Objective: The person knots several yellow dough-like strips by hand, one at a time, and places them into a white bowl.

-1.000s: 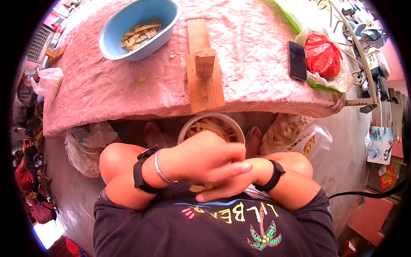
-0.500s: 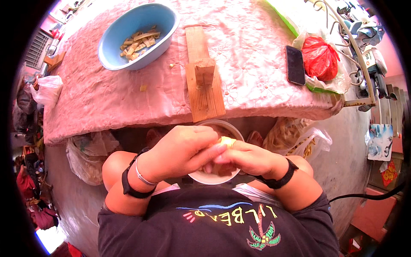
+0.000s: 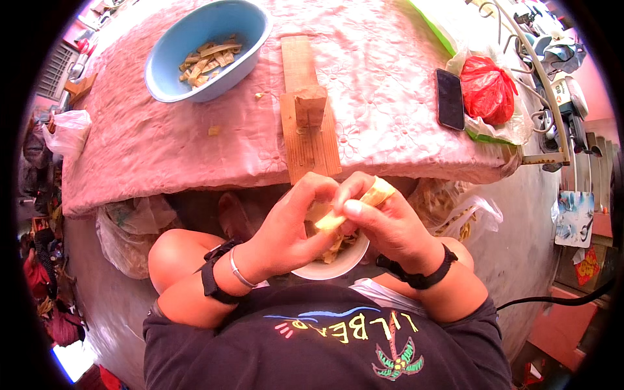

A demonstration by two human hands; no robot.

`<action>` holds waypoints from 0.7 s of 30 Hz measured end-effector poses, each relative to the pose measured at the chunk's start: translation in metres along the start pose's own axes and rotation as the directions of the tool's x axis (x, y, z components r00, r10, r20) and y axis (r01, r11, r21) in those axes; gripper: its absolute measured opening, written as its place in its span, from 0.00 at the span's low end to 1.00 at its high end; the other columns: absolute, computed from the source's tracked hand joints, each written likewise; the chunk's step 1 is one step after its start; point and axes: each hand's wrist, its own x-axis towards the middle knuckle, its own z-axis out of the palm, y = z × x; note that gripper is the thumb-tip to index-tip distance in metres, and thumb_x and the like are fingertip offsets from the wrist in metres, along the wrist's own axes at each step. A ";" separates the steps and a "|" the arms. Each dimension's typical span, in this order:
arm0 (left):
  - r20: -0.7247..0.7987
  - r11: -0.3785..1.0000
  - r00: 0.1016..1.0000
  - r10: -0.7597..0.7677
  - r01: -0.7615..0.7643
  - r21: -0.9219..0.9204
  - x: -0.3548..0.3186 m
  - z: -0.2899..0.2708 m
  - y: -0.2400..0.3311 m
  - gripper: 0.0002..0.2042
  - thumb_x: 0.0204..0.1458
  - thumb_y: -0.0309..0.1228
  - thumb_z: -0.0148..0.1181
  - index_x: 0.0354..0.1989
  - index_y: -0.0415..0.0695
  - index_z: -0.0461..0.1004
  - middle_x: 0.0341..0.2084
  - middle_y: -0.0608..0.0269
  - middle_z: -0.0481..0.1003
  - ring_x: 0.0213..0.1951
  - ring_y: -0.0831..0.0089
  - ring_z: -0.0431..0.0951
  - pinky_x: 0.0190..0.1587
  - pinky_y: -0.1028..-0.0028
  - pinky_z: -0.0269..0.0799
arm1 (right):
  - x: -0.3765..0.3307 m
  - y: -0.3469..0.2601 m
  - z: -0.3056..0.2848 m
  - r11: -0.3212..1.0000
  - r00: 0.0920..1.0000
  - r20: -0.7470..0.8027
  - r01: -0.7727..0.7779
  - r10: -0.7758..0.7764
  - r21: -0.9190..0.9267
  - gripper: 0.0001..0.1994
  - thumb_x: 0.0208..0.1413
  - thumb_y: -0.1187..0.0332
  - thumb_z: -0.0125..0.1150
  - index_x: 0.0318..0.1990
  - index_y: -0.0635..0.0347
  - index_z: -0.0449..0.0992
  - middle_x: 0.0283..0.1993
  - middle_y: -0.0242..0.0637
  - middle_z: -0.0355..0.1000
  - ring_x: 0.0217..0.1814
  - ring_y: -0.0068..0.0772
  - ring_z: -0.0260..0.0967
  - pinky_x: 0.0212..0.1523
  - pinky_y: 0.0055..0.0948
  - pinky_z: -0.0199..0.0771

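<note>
A pale yellow, flat, slightly curled strip (image 3: 376, 194) is held between my two hands over my lap; I cannot tell what it is made of. My right hand (image 3: 394, 224) pinches it between thumb and fingers, its free end sticking up past them. The lower end lies at the fingertips of my left hand (image 3: 290, 224), which are closed round it and partly hidden. Beneath my hands, between my knees, a white bowl (image 3: 325, 269) contains several yellowish pieces. On the table, a blue basin (image 3: 162, 71) holds several pale strips (image 3: 211, 60).
A wooden block stand (image 3: 311, 143) rests at the near edge of the cloth-covered table (image 3: 208, 162). To the right lie a phone (image 3: 450, 99) and a red plastic bag (image 3: 487, 90) beside a metal rail. Plastic bags (image 3: 133, 231) sit under the table on both sides.
My hands have come apart slightly and turned, so more of the yellow strip shows, now slanting up to the right. The view has shifted a little.
</note>
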 end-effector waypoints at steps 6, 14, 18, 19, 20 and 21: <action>0.097 0.990 0.994 -0.046 0.058 -0.126 0.002 -0.011 -0.018 0.09 0.52 0.27 0.59 0.40 0.41 0.68 0.35 0.61 0.72 0.40 0.73 0.72 0.46 0.74 0.67 | -0.003 0.002 -0.003 0.992 0.999 0.040 0.026 -0.022 -0.125 0.06 0.63 0.70 0.58 0.43 0.61 0.73 0.38 0.28 0.71 0.40 0.17 0.68 0.43 0.20 0.68; 0.014 0.906 0.911 -0.411 0.410 -0.103 -0.002 -0.013 -0.027 0.04 0.52 0.22 0.52 0.36 0.39 0.68 0.29 0.68 0.70 0.35 0.81 0.68 0.41 0.79 0.66 | 0.002 0.044 -0.002 0.578 0.868 -0.033 0.301 -0.495 -0.759 0.11 0.56 0.78 0.61 0.47 0.61 0.75 0.39 0.42 0.76 0.40 0.40 0.76 0.42 0.31 0.75; -0.213 0.960 0.959 -0.189 0.225 0.165 -0.011 0.016 -0.018 0.07 0.57 0.25 0.58 0.42 0.36 0.71 0.28 0.63 0.73 0.32 0.79 0.72 0.39 0.77 0.70 | 0.006 0.047 -0.007 0.372 0.859 -0.103 0.107 -0.501 -0.922 0.12 0.55 0.77 0.59 0.48 0.60 0.74 0.40 0.46 0.75 0.40 0.50 0.74 0.40 0.36 0.75; -0.239 0.965 0.945 -0.224 0.250 0.085 -0.012 0.017 -0.017 0.07 0.58 0.25 0.57 0.43 0.36 0.71 0.27 0.63 0.72 0.31 0.80 0.71 0.38 0.78 0.69 | 0.006 0.051 -0.010 0.387 0.860 -0.100 0.119 -0.501 -0.914 0.13 0.55 0.77 0.59 0.49 0.60 0.74 0.41 0.47 0.75 0.40 0.51 0.74 0.40 0.36 0.75; -0.263 0.963 0.929 -0.261 0.271 0.004 -0.011 0.018 -0.015 0.07 0.59 0.25 0.56 0.43 0.36 0.71 0.26 0.64 0.70 0.29 0.80 0.70 0.37 0.78 0.69 | 0.007 0.051 -0.011 0.401 0.861 -0.096 0.131 -0.500 -0.907 0.14 0.54 0.77 0.58 0.49 0.59 0.74 0.41 0.48 0.75 0.40 0.52 0.74 0.40 0.37 0.75; -0.308 0.967 0.919 -0.245 0.256 -0.005 -0.008 0.017 -0.013 0.06 0.60 0.25 0.56 0.42 0.36 0.71 0.25 0.65 0.69 0.28 0.80 0.69 0.36 0.78 0.68 | 0.006 0.049 -0.007 0.446 0.863 -0.111 0.141 -0.493 -0.884 0.17 0.53 0.78 0.58 0.52 0.58 0.74 0.42 0.47 0.76 0.40 0.51 0.75 0.40 0.36 0.75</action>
